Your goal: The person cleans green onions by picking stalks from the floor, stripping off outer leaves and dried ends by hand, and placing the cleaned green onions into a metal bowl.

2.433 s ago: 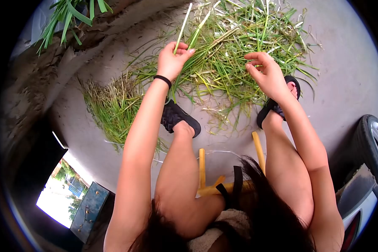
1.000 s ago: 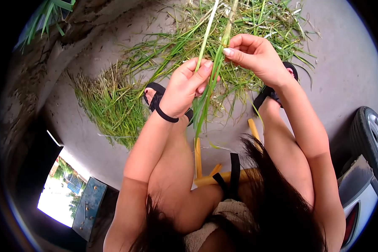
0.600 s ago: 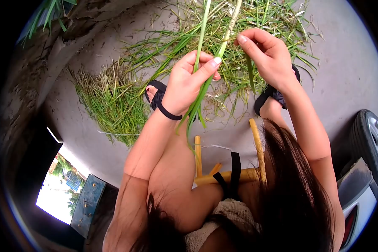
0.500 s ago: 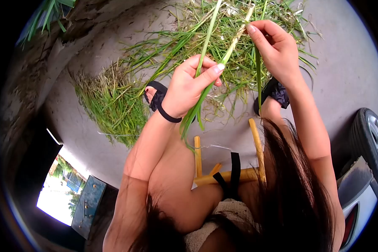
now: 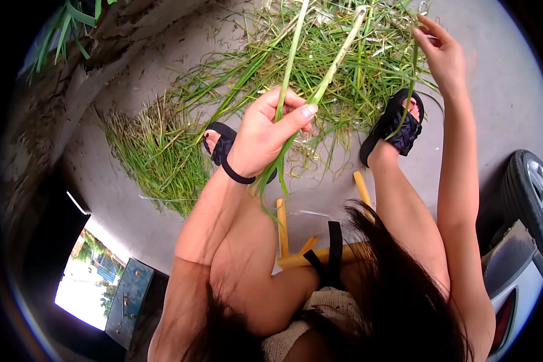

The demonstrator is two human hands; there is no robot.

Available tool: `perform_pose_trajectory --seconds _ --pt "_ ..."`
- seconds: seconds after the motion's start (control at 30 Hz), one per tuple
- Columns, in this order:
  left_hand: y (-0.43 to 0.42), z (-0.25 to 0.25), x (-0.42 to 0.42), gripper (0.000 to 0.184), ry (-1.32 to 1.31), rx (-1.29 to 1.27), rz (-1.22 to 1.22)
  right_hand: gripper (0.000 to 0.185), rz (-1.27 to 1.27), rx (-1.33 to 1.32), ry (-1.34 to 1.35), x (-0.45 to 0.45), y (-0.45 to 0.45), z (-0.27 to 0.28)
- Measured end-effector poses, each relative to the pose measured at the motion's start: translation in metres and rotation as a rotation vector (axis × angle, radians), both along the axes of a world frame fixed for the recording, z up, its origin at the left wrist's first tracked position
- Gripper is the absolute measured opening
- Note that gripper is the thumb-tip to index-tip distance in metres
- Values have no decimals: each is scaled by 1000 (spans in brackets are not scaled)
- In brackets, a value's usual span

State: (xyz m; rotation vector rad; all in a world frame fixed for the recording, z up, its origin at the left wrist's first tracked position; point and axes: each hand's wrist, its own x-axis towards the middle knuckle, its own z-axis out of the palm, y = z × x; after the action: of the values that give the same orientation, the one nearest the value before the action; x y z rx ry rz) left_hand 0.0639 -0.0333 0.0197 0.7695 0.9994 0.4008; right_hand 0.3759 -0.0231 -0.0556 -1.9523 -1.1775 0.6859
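My left hand (image 5: 268, 130) is closed around long green stalks in front of me. One thicker stalk (image 5: 336, 65), pale with brown marks, points up and away from the thumb. A thinner stalk (image 5: 292, 57) rises beside it, and green leaf ends droop below the wrist. Off to the upper right, apart from those stalks, my right hand (image 5: 443, 57) has a long narrow leaf (image 5: 412, 75) at its thumb and fingertips. That leaf hangs down over my right sandal (image 5: 398, 123).
Loose green leaves and stalks (image 5: 338, 96) litter the floor ahead. A neater bundle (image 5: 157, 151) lies at left, near my left sandal (image 5: 220, 142). Between my legs is a yellow-framed stool (image 5: 282, 229). A car wheel (image 5: 531, 187) stands at right, and a rough wall (image 5: 78, 102) at left.
My right hand has moved right and away from the thick stalk, carrying the narrow leaf along. My right knee has swung outward. The left hand keeps its hold, slightly lower.
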Motion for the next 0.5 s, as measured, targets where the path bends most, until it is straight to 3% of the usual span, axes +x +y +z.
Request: perform_pose_trajectory --seconds 0.07,0.13,0.23,0.5 --pt "0 -2 4 10 50 40 18 26 245 -61 -165 -37 -8 25" --pt "0 -4 6 10 86 49 20 30 236 -274 451 -65 -16 42" --pt "1 -5 8 11 102 60 -14 32 297 -339 793 -97 -18 67" --pt "2 -2 9 10 16 -58 22 22 305 -271 776 -112 -21 57"
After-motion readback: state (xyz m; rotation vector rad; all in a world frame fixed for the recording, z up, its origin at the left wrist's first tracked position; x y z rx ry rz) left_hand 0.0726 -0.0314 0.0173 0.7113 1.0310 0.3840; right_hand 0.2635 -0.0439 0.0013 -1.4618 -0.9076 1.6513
